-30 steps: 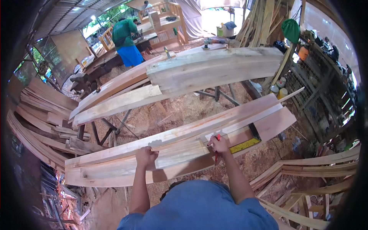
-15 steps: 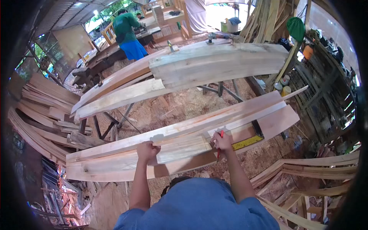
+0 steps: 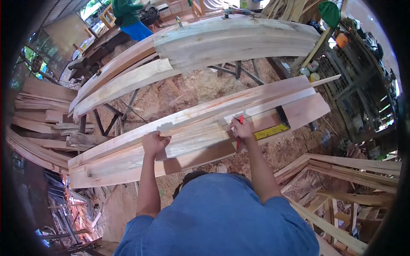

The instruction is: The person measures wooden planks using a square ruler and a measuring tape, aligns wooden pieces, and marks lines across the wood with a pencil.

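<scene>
My right hand (image 3: 242,129) is closed around a red pencil (image 3: 241,119) above the middle of a long, pale wooden plank (image 3: 196,138). Just right of that hand, a carpenter's square with a yellow marked blade (image 3: 271,131) and a black arm (image 3: 282,116) lies on the wood. My left hand (image 3: 155,144) is over the plank farther left, its fingers curled in; whatever they may hold is hidden. Beyond both hands, a long raised timber (image 3: 192,112) runs along the plank's far side.
Across the sawdust-covered floor (image 3: 192,87), large curved boards (image 3: 239,45) rest on dark metal legs. Stacked planks (image 3: 40,106) stand at left, angled timber frames (image 3: 341,170) at lower right. A person in a green top (image 3: 124,13) is at the back left.
The view has tilted down, so the plank and benches appear higher. My right hand keeps the red pencil beside the square, and my left hand stays curled over the wood.
</scene>
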`<state>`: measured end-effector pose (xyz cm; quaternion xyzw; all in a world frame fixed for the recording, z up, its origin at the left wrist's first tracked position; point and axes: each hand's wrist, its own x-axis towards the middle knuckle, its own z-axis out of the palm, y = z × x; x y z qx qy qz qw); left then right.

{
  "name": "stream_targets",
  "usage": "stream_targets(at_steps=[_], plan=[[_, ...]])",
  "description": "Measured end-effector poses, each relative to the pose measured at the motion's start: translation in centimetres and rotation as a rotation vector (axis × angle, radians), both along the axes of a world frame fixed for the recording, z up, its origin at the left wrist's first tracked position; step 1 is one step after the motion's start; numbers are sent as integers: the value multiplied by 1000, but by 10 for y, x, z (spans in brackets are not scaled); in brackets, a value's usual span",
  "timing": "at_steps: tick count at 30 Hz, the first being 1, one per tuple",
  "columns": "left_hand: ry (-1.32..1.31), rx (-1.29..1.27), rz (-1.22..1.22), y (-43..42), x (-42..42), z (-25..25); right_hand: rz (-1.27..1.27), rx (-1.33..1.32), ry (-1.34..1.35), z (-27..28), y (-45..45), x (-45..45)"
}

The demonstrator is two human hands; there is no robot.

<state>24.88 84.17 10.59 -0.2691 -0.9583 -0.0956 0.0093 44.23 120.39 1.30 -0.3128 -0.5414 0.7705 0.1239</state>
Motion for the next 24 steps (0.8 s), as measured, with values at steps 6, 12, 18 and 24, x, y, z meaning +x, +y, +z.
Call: stream_targets(at_steps=[6, 12, 18, 24], plan=[[77, 81, -48, 6, 7, -3, -36, -17, -25, 3, -4, 1], [50, -22, -47, 2, -2, 1, 30, 214, -44, 1, -9, -1], [-40, -93, -63, 1, -17, -6, -39, 265, -44, -11, -12, -5], [-108, -93, -5, 13, -4, 23, 18, 648, 82, -21, -4, 2]])
